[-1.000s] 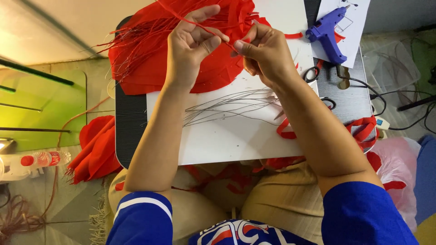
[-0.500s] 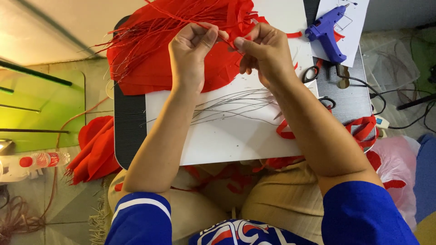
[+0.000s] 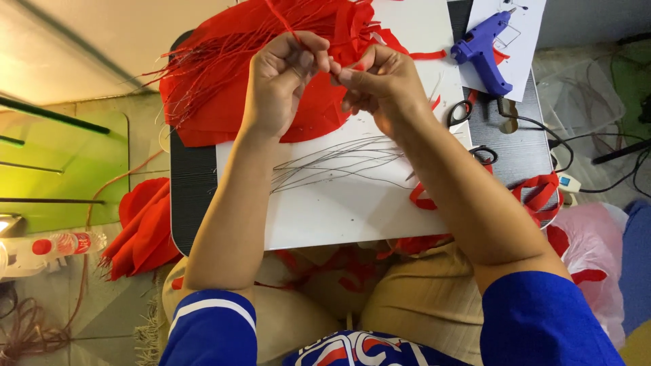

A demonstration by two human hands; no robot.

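My left hand [image 3: 281, 78] and my right hand [image 3: 380, 81] meet above a small table, fingertips pinched together on a thin red-wrapped wire [image 3: 279, 17] that runs up and left from the left hand. Under the hands lies a pile of red fabric [image 3: 217, 102] with many red-wrapped wires fanned across it. Several bare grey wires [image 3: 332, 163] lie on the white board [image 3: 339, 210] just below my wrists.
A blue glue gun [image 3: 483, 51] rests on white paper at the table's far right, with black scissors [image 3: 464, 112] near it. Red ribbon scraps [image 3: 539, 193] lie at the right edge. Folded red cloth [image 3: 142, 227] and a plastic bottle [image 3: 57, 244] sit on the floor left.
Both hands have drawn closer together and shifted slightly, with the red wire now pinched between the fingertips of both. The table's contents have not moved.
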